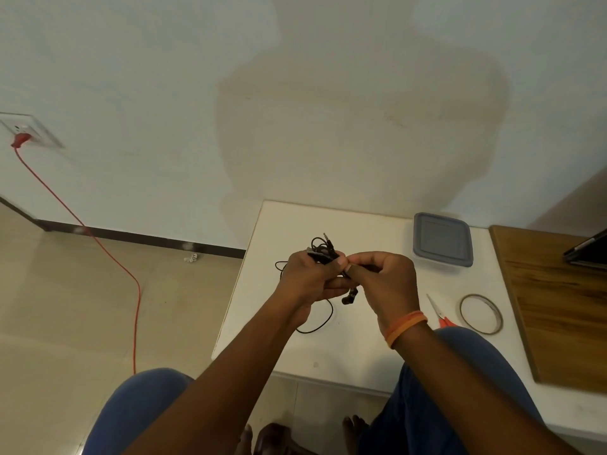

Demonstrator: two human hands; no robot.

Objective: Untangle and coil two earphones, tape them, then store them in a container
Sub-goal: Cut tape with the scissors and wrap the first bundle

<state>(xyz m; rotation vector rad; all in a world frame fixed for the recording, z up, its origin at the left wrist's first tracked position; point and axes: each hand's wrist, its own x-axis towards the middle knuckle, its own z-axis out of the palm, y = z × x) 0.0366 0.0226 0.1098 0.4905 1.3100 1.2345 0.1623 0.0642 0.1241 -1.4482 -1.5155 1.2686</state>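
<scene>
Above the white table (pixel 345 349) my left hand (pixel 310 279) grips a bundle of black earphone cable (pixel 323 246); a jack plug sticks up from the top of the bundle. My right hand (pixel 382 284) pinches the cable just right of the left thumb. An earbud (pixel 348 296) dangles between the hands, and a loop of black cable (pixel 323 323) hangs down to the tabletop. A grey-lidded container (pixel 441 239) sits shut at the table's far right. A roll of tape (pixel 481 313) lies right of my right wrist.
Orange-handled scissors (pixel 438 311) lie between my right wrist and the tape. A wooden board (pixel 558 300) with a dark device (pixel 588 247) on it lies at the right. A red cable (pixel 98 244) runs from a wall socket across the floor at the left.
</scene>
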